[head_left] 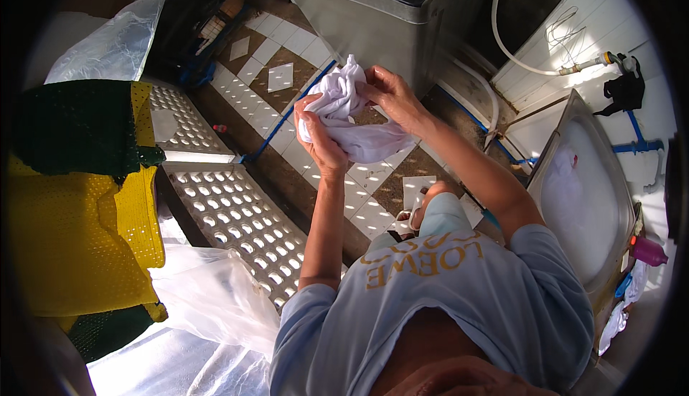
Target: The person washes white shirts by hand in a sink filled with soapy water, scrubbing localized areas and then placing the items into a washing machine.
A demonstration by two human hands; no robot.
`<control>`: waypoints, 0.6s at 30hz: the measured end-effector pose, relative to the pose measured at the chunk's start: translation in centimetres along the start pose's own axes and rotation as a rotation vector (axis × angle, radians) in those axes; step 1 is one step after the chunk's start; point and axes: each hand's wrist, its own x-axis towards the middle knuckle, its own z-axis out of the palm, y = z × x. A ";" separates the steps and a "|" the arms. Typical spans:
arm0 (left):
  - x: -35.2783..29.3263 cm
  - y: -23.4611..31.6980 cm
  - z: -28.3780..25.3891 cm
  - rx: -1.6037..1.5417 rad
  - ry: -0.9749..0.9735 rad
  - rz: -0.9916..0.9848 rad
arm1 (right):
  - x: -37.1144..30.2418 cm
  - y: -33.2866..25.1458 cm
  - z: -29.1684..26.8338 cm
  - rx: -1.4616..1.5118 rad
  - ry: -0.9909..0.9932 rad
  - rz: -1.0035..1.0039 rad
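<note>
A wet-looking white cloth (359, 137) is bunched between my two hands, held up in front of me over the tiled floor. My left hand (320, 141) curls round its left side, thumb against the folds. On the upper right, my right hand (391, 96) pinches the gathered part, and a loose fold of the cloth hangs in a loop below the fingers. What kind of garment or cloth it is, the folds do not show.
A grey washing machine (373, 33) stands just beyond my hands. At right is a sink (585, 209) with whitish water. Perforated metal steps (237, 216) run along the left, beside yellow-and-green mesh fabric (79, 216) and plastic sheeting (215, 288). A pale hose (502, 44) hangs upper right.
</note>
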 end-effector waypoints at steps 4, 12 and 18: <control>4.4 -1.0 -1.9 0.005 0.001 -0.016 | 6.3 -1.4 1.6 0.117 0.028 -0.249; 13.5 -5.0 -11.1 0.167 0.202 -0.208 | 20.0 -4.0 1.6 0.197 -0.023 -0.453; 19.9 -8.6 -21.1 0.175 0.467 -0.243 | 28.5 -5.3 2.6 0.302 -0.121 -0.517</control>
